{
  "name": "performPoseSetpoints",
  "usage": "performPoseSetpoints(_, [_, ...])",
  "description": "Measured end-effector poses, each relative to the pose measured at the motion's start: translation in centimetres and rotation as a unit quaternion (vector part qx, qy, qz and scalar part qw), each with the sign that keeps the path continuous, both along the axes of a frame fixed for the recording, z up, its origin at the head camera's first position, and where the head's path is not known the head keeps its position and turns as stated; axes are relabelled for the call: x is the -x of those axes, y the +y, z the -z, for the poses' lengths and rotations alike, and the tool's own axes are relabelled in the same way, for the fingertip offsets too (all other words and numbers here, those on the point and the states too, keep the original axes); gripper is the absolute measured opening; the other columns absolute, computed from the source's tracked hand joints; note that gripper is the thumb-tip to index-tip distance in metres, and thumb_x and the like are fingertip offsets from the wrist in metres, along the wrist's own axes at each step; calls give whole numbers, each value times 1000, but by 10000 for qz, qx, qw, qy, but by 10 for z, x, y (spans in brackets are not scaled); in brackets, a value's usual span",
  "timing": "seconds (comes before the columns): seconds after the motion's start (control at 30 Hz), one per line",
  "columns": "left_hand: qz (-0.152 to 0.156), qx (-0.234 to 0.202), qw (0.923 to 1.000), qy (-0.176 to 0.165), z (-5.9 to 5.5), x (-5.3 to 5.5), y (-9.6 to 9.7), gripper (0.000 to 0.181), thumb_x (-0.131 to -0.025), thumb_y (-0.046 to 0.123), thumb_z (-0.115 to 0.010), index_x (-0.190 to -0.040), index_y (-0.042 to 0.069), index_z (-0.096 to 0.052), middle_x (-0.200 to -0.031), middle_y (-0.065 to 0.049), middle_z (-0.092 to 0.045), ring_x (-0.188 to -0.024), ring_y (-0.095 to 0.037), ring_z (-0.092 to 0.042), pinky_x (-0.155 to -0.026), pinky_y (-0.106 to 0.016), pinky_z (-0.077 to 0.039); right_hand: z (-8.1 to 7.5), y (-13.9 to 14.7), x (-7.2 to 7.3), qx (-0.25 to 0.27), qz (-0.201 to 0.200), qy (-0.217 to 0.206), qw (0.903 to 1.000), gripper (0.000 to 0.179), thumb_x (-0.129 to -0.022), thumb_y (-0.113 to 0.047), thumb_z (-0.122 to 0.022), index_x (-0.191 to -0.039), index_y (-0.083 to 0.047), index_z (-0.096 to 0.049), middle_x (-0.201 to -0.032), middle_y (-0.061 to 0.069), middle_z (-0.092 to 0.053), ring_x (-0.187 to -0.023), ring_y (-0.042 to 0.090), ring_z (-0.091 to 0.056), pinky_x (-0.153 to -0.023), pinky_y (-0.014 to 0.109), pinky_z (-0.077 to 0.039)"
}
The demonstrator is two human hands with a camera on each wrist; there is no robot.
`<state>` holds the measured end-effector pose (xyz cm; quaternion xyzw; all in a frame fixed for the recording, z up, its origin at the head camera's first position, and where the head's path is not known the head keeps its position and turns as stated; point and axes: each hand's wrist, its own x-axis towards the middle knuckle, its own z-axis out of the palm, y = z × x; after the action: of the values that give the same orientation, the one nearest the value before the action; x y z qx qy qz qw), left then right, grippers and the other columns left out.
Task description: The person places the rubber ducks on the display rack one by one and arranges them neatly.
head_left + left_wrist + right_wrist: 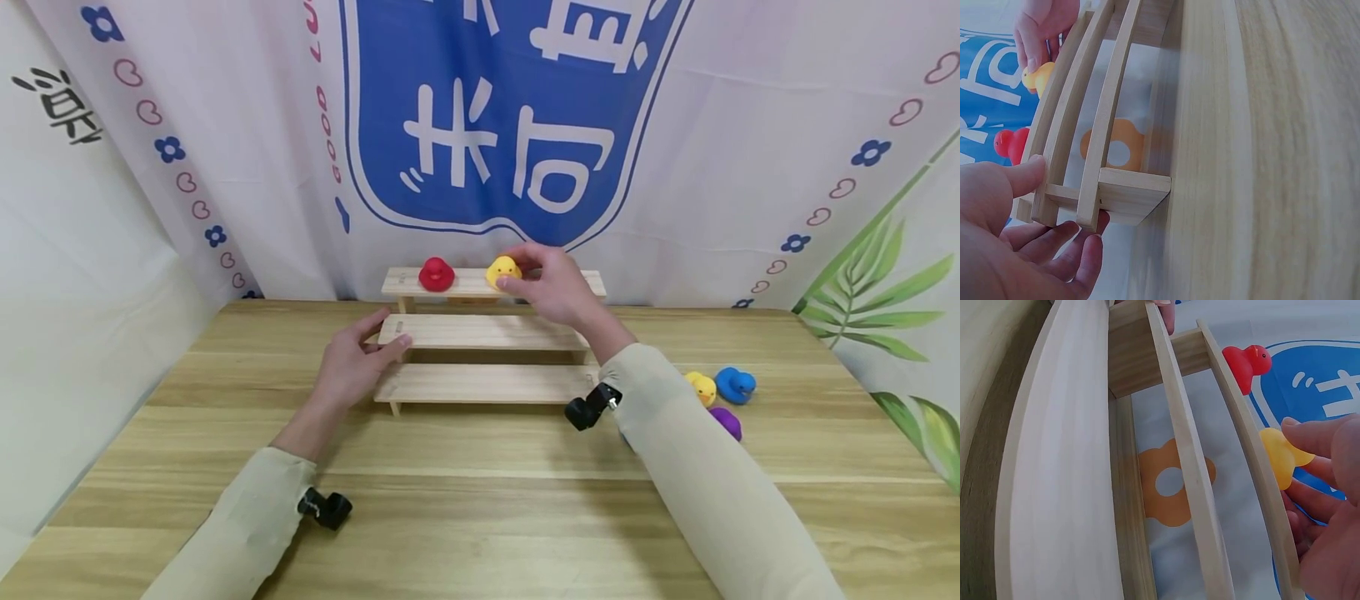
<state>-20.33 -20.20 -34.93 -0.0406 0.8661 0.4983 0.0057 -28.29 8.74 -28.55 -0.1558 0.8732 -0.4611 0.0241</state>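
A three-tier wooden stand [487, 332] is on the table against the curtain. My left hand [348, 362] grips its left end at the middle tier, the thumb on top and the fingers underneath, as the left wrist view shows. On the top tier, my right hand [555, 287] pinches a yellow rubber duck [502, 270] between thumb and fingers; in the right wrist view the yellow duck [1279, 457] is right at the board's edge. To its left on that tier sits a red rubber duck [437, 274], apart from both hands.
On the right of the wooden table [465, 517], partly behind the right sleeve, lie another yellow duck [702, 389], a blue duck [736, 385] and a purple one [726, 423]. A printed curtain [285, 192] hangs close behind the stand.
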Motion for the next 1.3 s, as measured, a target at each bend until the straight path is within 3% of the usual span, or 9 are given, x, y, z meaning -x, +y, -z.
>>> performPoseSetpoints(0.5, [-27,7,10000,-4,0,0,2,77,-103,43,-70,-167,18,-35,-170,-12,-41,-117,-26,-62,-78,-16,-51,-1,0,0,-162,31,-81,9998,46,-102,-27,-74,-144,-16,-61,-134,5,-65,-121,26,-61,-107,39,-57])
performPoseSetpoints(0.73, [-35,-25,10000,-21,-1,0,2,78,-103,45,-70,-167,19,-35,-170,-11,-41,-120,-27,-63,-80,-16,-51,-2,7,-2,65,95,-181,9998,54,-99,-31,-78,-147,-18,-59,-142,3,-64,-129,24,-58,-110,43,-54])
performPoseSetpoints(0.93, [-31,22,10000,4,0,1,1,78,-103,45,-69,-167,19,-35,-170,-12,-41,-121,-27,-63,-82,-17,-51,-2,19,-7,125,67,-116,9998,53,-99,-32,-76,-146,-15,-60,-146,4,-63,-135,24,-58,-114,46,-51])
performPoseSetpoints(1.1, [-35,19,10000,16,1,1,1,78,-103,44,-70,-167,18,-35,-170,-12,-41,-120,-27,-63,-81,-16,-51,-4,33,-14,183,16,-73,9998,51,-100,-30,-75,-145,-10,-60,-148,8,-62,-134,27,-59,-112,48,-52])
performPoseSetpoints(1.3, [-21,5,10000,21,0,1,1,78,-103,44,-70,-167,17,-35,-170,-12,-42,-121,-27,-63,-81,-15,-50,-4,51,-24,61,65,-66,9999,47,-102,-30,-73,-143,-12,-62,-148,9,-63,-133,28,-62,-109,49,-55])
